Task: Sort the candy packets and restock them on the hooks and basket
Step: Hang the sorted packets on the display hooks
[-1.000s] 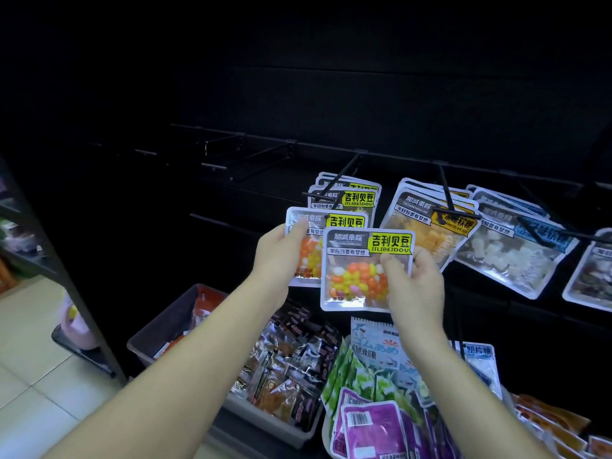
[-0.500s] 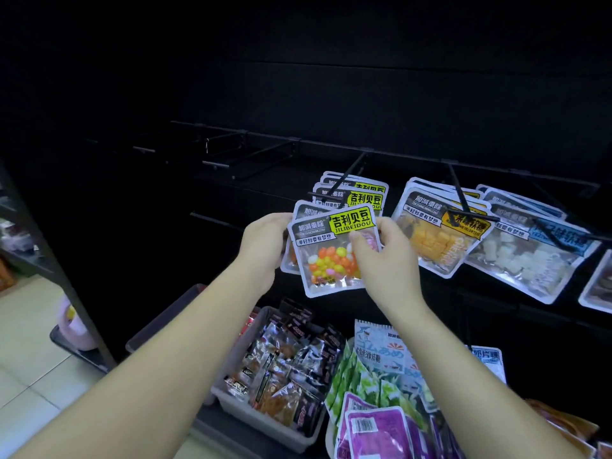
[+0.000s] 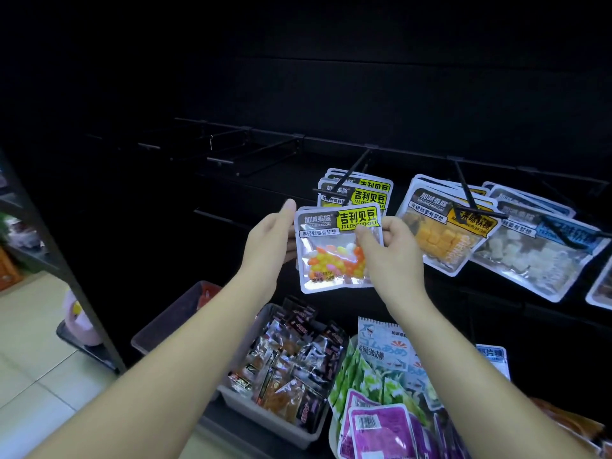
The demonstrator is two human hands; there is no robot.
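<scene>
Grey basket [image 3: 265,422] of dark wrapped sweets sits below jellybean packet [image 3: 331,253]. Left hand [image 3: 270,241] grips packet's left edge, right hand [image 3: 389,251] pinches its right side. Just behind packet: hook [image 3: 356,165] with matching packets [image 3: 367,197]; yellow-cube packets [image 3: 440,233] further right.

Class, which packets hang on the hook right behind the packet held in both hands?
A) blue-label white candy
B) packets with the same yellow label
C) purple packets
B: the hanging packets on the hook behind the held packet show its yellow label.
</scene>
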